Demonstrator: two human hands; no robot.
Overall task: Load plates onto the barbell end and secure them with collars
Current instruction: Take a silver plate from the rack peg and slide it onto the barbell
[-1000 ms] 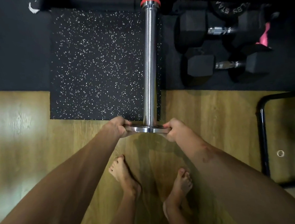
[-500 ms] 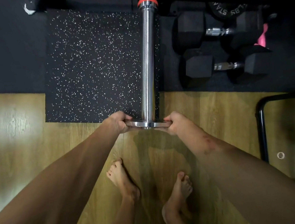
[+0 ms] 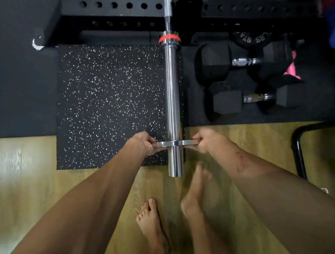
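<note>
A thin, silver-grey metal weight plate (image 3: 176,143), seen edge-on, sits threaded on the polished chrome barbell sleeve (image 3: 172,98), a short way in from the sleeve's free end, which sticks out toward the person below the plate. The plate lies directly between the two hands: the left hand (image 3: 142,144) is closed on its left rim, fingers curled over the far face and thumb on the near side, and the right hand (image 3: 207,140) is closed on its right rim in the same pinching grip. Both forearms reach in from the lower corners. Far up the sleeve, well apart from the plate, an orange-red ring (image 3: 169,39) circles the shoulder of the bar, just before the bar passes into a black steel rack with round holes (image 3: 121,6). Under the sleeve lies a black rubber mat flecked with white (image 3: 108,103), its near edge over the light wooden floor (image 3: 22,178). To the right of the bar, two black hex dumbbells with chrome handles (image 3: 245,80) rest on the dark flooring. Two bare feet (image 3: 152,226) stand on the wood beneath the bar's end, the right one blurred.
</note>
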